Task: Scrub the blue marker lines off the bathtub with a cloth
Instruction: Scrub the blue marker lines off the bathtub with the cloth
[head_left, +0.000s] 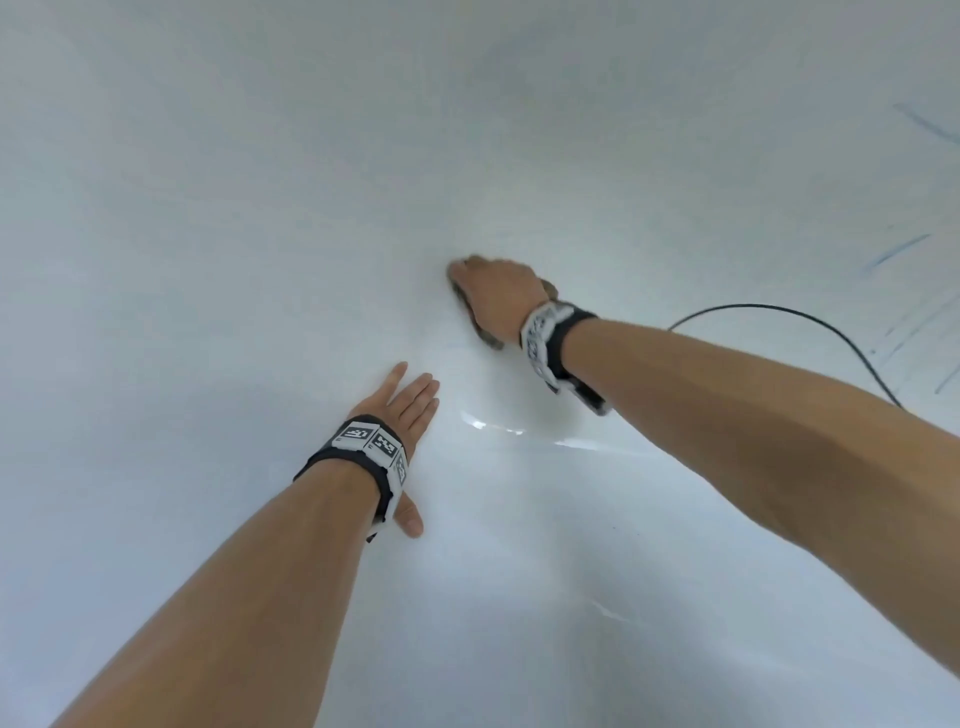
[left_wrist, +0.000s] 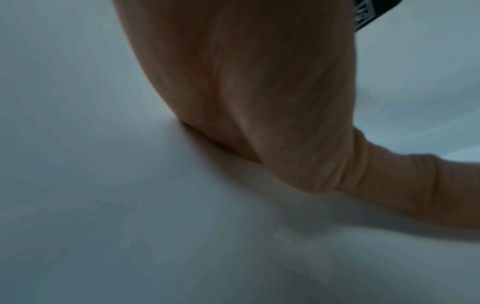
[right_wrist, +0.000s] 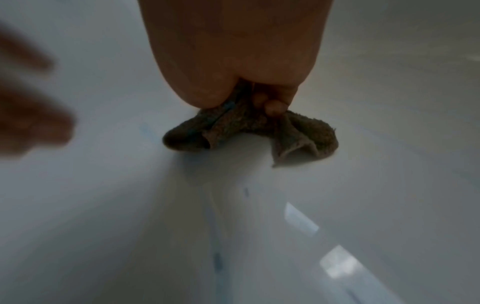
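My right hand (head_left: 493, 291) grips a bunched brown cloth (head_left: 480, 325) and presses it against the white bathtub wall (head_left: 260, 182) at centre. In the right wrist view the cloth (right_wrist: 249, 131) bulges out below my curled fingers (right_wrist: 275, 107), a blue stain on one fold. My left hand (head_left: 410, 402) lies flat on the tub with fingers straight, below and left of the cloth; the left wrist view shows its palm (left_wrist: 259, 92) resting on the surface. Blue marker lines (head_left: 898, 249) remain on the tub at the far right. Faint blue specks (right_wrist: 217, 261) sit below the cloth.
A thin black cable (head_left: 810, 322) arcs over the tub behind my right forearm. Both wrists wear black bands with printed markers (head_left: 369, 441). Bright reflections (head_left: 498, 428) streak the tub bottom between my arms.
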